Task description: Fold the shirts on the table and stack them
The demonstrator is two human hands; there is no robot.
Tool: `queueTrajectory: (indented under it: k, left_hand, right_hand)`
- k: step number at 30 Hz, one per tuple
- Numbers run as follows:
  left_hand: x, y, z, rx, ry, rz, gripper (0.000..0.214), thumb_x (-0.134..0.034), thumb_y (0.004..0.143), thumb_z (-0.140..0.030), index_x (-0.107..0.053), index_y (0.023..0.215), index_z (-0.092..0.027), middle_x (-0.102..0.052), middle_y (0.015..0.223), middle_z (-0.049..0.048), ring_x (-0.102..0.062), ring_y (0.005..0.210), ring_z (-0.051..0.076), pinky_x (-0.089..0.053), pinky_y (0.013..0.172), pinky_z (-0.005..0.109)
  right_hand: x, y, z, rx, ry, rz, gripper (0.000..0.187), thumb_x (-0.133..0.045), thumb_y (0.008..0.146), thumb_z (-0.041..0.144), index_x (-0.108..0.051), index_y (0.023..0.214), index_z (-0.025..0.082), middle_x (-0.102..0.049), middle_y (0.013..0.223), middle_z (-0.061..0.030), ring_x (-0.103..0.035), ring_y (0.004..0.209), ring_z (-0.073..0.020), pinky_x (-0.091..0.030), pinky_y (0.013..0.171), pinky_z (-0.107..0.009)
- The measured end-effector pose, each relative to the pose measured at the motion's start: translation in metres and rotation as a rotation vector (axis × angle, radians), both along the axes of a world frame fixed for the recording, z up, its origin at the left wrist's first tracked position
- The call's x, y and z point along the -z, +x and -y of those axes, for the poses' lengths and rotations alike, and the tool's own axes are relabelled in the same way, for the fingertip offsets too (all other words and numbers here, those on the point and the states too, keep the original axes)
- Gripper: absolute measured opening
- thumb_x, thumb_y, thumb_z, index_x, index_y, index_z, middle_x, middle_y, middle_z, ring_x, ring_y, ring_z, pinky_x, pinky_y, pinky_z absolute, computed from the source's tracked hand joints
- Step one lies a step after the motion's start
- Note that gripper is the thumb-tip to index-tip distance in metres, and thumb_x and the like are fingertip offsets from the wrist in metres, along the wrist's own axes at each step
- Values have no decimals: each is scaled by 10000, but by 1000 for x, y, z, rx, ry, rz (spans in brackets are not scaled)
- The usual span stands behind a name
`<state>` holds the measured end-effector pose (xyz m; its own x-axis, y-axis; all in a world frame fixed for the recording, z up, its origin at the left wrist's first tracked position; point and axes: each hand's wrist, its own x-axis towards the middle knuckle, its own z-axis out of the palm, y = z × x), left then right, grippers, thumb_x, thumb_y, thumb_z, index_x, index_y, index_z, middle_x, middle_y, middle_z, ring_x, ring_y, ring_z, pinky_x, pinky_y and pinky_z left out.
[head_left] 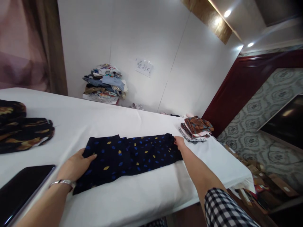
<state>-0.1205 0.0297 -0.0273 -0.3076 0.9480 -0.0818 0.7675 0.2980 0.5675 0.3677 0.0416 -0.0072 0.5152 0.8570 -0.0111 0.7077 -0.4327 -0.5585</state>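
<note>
Navy cloth, dotted blue and yellow, and here it is: the spotted garment (132, 156) lies stretched flat across the white table (142, 198), close to the near edge. The left hand (75, 165) sits at its left end, fingers laid out straight over the fabric. Whether anything is pinched beneath, I cannot tell. The right hand (180, 142) is at the far right end, its fingers curled out of sight against the hem, so a grip there is not clear either.

Risks, as I judge them: the two ends are held well apart, so an uneven tug could skew the garment or bunch its middle into creases. The table cover is smooth (slippery, by the look of it), and a hard pull toward the body could slide the cloth off the near edge. The folded stack (196, 127) lies just beyond the right hand, so a wide sweep could topple it. The black tablet (21, 186) lies near the left wrist, where a careless elbow could nudge it.
</note>
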Motion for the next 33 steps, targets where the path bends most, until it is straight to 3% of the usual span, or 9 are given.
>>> queueTrajectory:
  k: [5, 9, 14, 17, 20, 22, 26, 29, 33]
  left_hand:
    - [-3, -2, 0, 10, -45, 32, 379, -588, 818, -480, -616, 1115, -246, -767, 1035, 47, -702, 969, 277, -524, 806, 321]
    - [-5, -1, 0, -25, -37, 83, 345, -643, 791, -458, -632, 1062, -245, -771, 967, 21, -698, 962, 275, -528, 847, 337]
    - [-9, 0, 3, -36, -24, 181, 311, -677, 787, -402, -650, 1037, -219, -767, 971, 31, -697, 971, 274, -528, 869, 344]
    - [-8, 0, 6, -30, 0, 240, 302, -684, 783, -365, -660, 1033, -198, -765, 939, 52, -705, 956, 284, -534, 861, 357]
    - [-5, 0, 9, -17, 33, 286, 324, -687, 779, -345, -666, 1060, -186, -759, 946, 82, -707, 956, 295, -540, 858, 378]
    - [-6, 2, 12, -15, 31, 298, 348, -693, 776, -331, -660, 1092, -187, -755, 968, 88, -706, 970, 290, -541, 863, 375]
    - [-15, 7, 19, -10, -2, 320, 318, -703, 765, -281, -651, 1065, -190, -753, 985, 85, -701, 1000, 279, -541, 879, 355]
    - [-26, 10, 22, 0, -48, 363, 272, -701, 757, -255, -644, 1013, -182, -758, 969, 83, -717, 946, 263, -567, 821, 330]
    - [-47, 10, 17, 22, -78, 415, 276, -696, 768, -267, -643, 1017, -160, -758, 961, 102, -724, 915, 262, -589, 770, 327]
  right_hand:
    - [-4, -2, -6, -79, 60, -34, 354, -451, 1012, 357, -648, 1172, 109, -669, 1179, -99, -638, 1091, -252, -511, 957, -407]
    - [1, -23, -11, -244, 99, 27, 443, -431, 977, 351, -596, 1343, 163, -533, 1468, -90, -433, 1390, -243, -296, 1162, -329]
    - [15, -52, -8, -581, -211, 271, 658, -403, 971, 520, -348, 1537, 188, -198, 1651, -100, -121, 1535, -247, -97, 1222, -485]
    - [8, -64, -4, -570, -314, 334, 683, -326, 990, 532, -298, 1553, 146, -152, 1657, -130, -89, 1538, -270, -84, 1211, -542]
    - [1, -85, 6, -571, -182, 378, 686, -311, 990, 543, -293, 1558, 158, -152, 1658, -125, -72, 1540, -273, -69, 1214, -537]
    - [5, -104, 17, -682, -68, 381, 685, -290, 990, 563, -270, 1569, 197, -133, 1665, -91, -47, 1543, -247, -62, 1225, -493]
    - [23, -134, 36, -876, -123, 286, 696, -327, 965, 610, -328, 1550, 232, -161, 1660, -71, -85, 1540, -248, -82, 1228, -482]
    - [27, -141, 39, -840, -109, 166, 681, -394, 951, 590, -410, 1510, 202, -202, 1647, -102, -116, 1535, -266, -61, 1226, -514]
    - [17, -152, 47, -813, 186, -151, 611, -514, 909, 548, -531, 1425, 220, -347, 1598, -84, -198, 1519, -250, -72, 1241, -485]
